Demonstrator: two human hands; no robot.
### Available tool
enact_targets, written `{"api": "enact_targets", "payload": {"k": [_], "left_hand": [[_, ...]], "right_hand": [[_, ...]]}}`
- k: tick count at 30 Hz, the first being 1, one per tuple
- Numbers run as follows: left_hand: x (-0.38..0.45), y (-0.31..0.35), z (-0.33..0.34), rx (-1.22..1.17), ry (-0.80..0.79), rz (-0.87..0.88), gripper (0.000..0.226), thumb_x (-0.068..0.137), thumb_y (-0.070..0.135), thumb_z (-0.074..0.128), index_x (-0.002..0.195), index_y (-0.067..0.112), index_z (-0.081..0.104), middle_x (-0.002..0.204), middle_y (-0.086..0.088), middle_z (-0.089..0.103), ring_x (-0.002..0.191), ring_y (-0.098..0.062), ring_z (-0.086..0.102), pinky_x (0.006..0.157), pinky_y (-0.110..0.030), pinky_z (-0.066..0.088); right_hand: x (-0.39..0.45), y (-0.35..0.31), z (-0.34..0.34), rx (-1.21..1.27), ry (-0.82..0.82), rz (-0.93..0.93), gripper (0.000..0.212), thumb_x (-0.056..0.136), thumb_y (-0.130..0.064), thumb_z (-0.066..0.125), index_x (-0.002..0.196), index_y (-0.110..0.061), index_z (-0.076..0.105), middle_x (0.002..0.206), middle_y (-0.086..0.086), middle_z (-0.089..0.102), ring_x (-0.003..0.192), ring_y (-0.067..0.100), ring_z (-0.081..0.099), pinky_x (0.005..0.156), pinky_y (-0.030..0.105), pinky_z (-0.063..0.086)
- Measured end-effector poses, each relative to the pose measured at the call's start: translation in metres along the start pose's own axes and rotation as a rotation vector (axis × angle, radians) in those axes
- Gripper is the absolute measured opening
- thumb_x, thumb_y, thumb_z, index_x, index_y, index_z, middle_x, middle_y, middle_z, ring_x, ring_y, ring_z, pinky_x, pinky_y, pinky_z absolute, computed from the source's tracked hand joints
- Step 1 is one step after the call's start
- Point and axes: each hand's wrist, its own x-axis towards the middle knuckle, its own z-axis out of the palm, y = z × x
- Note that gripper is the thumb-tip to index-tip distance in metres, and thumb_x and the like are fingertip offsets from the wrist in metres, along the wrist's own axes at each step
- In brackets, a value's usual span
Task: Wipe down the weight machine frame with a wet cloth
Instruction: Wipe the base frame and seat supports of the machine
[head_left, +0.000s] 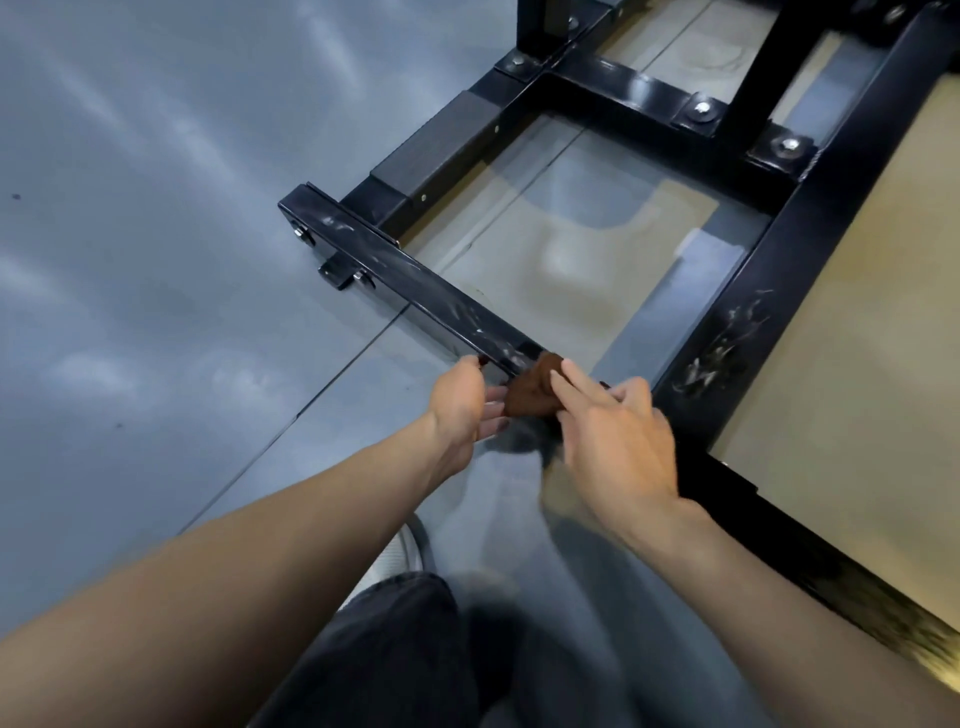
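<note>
We see a small brown cloth (530, 392) bunched up at the near end of the low front bar (415, 291) of the black frame (737, 291), close to where that bar meets the long side rail. The cloth sits between our two hands and touches the bar's near end. Our left hand (462, 400) is at the cloth's left edge, fingers reaching under or behind it with the thumb up near the bar; whether those fingers truly pinch the cloth we cannot tell, since the cloth hides their tips. Our right hand (613, 431) lies on the cloth's right side with fingers fairly straight, the index finger stretched over the top of the cloth, pressing rather than curling round it. The bar shows pale smears and scuffs along its top, and the side rail carries white scratch marks. Bolts (701, 109) fix the cross pieces further back. The frame stands on a grey floor (156, 260), with tan patches showing inside the frame's opening. Our dark trousers (405, 654) fill the bottom of the view, blurred.
</note>
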Motion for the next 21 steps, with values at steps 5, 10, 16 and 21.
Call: {"api": "enact_targets", "payload": {"k": [5, 10, 16, 21], "left_hand": [[0.004, 0.005, -0.012, 0.031, -0.044, -0.001, 0.025, 0.109, 0.033, 0.039, 0.123, 0.018, 0.054, 0.108, -0.006, 0.067, 0.104, -0.031, 0.071, 0.098, -0.051, 0.057], [0.014, 0.016, -0.019, 0.012, -0.012, 0.041, 0.029, 0.109, 0.032, 0.037, 0.121, 0.013, 0.055, 0.102, -0.005, 0.068, 0.099, -0.028, 0.07, 0.095, -0.044, 0.058], [0.014, 0.017, -0.027, 0.026, -0.017, 0.038, 0.031, 0.109, 0.038, 0.03, 0.095, 0.029, 0.056, 0.103, -0.009, 0.072, 0.104, -0.033, 0.071, 0.097, -0.044, 0.056], [0.015, 0.021, -0.026, 0.014, -0.03, 0.024, 0.027, 0.107, 0.039, 0.033, 0.117, 0.022, 0.051, 0.115, -0.014, 0.07, 0.104, -0.031, 0.071, 0.088, -0.04, 0.059]], "right_hand": [[-0.041, 0.029, 0.003, 0.039, 0.149, 0.133, 0.053, 0.08, -0.011, 0.08, 0.126, -0.034, 0.069, 0.134, -0.015, 0.065, 0.085, 0.027, 0.052, 0.07, 0.043, 0.055], [0.008, -0.013, 0.008, 0.018, 0.192, 0.025, 0.05, 0.08, -0.008, 0.074, 0.121, -0.035, 0.067, 0.138, -0.021, 0.051, 0.089, 0.03, 0.048, 0.074, 0.037, 0.039], [0.051, -0.038, 0.032, 0.018, 0.07, -0.035, 0.042, 0.094, -0.017, 0.062, 0.13, -0.036, 0.055, 0.151, -0.023, 0.045, 0.103, 0.028, 0.042, 0.081, 0.039, 0.038], [-0.005, 0.005, 0.023, -0.02, 0.203, 0.041, 0.056, 0.084, -0.016, 0.077, 0.137, -0.028, 0.064, 0.147, -0.013, 0.057, 0.097, 0.031, 0.05, 0.08, 0.046, 0.049]]}}
